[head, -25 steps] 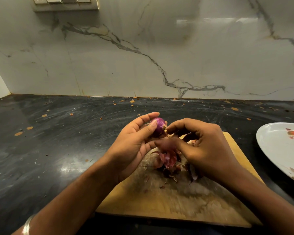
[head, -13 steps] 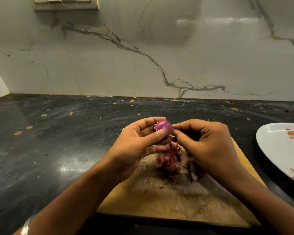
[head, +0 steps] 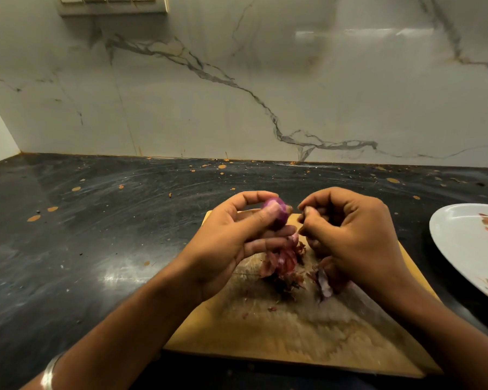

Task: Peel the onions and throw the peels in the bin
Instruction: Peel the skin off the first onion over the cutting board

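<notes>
From the head view, our left hand [head: 231,237] grips the onion [head: 275,213] above the cutting board [head: 265,333]; our right hand [head: 350,235], fingers curled, sits just beside its right side, whether pinching skin we cannot tell. Peels [head: 282,263] lie below.

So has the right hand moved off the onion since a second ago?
Yes. The right hand has pulled slightly right, over the board, opening a small gap from the onion that the left hand holds.
</notes>
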Demonstrator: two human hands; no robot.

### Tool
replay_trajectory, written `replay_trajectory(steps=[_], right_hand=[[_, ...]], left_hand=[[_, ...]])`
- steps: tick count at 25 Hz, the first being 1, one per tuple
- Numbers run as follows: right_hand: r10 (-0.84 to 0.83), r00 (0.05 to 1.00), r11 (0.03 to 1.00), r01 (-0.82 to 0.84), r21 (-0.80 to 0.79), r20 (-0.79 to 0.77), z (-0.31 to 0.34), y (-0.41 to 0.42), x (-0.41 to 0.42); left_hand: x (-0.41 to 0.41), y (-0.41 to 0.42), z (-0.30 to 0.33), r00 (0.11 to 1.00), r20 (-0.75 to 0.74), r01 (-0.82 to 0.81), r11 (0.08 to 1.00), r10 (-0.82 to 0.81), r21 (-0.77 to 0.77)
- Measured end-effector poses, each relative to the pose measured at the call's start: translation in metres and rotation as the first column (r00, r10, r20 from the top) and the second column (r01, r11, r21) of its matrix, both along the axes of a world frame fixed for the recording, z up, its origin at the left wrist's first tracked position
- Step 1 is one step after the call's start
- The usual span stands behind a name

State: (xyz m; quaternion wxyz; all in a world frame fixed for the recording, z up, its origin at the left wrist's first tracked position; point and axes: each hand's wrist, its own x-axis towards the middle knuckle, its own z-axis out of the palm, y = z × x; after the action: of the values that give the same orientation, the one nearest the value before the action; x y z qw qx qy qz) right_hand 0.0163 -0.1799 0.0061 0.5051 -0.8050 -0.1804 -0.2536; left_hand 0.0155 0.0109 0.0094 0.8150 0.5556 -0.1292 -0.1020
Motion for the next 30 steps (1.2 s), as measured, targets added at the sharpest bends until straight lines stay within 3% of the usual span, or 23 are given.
replay_trajectory(steps=[2, 6, 14, 26, 30], right_hand=[[0.002, 0.999, 0.999, -0.003, -0.039, -0.038, 0.0001, -0.0001, 0.0020], [0.033, 0.999, 0.971, -0.023, -0.238, 0.039, 0.0012, 0.0062, -0.0017], [0.136, 0.990, 0.991, -0.135, 0.007, -0.038, 0.0024, 0.0040, -0.0025], [-0.051, 0.990, 0.985, 0.072, -0.160, 0.131, -0.0009, 0.0079, -0.0058], [-0.075, 0.993, 0.986, 0.088, -0.142, 0.096, 0.0019, 0.0067, -0.0046]], left_hand=[[0.0016, 0.0027, 0.0017, 1.000, -0.022, 0.010, 0.998, -0.011, -0.065], [0.0019, 0.0012, 0.0004, 0.998, -0.050, -0.038, 0.998, 0.036, -0.054], [0.0009, -0.0003, -0.0018, 0.999, -0.032, -0.002, 1.000, 0.002, -0.011], [-0.0015, -0.0029, -0.0047, 0.999, 0.042, -0.021, 0.993, 0.017, 0.118], [0.0013, -0.0006, -0.0015, 0.999, -0.021, 0.037, 0.999, -0.037, 0.013]])
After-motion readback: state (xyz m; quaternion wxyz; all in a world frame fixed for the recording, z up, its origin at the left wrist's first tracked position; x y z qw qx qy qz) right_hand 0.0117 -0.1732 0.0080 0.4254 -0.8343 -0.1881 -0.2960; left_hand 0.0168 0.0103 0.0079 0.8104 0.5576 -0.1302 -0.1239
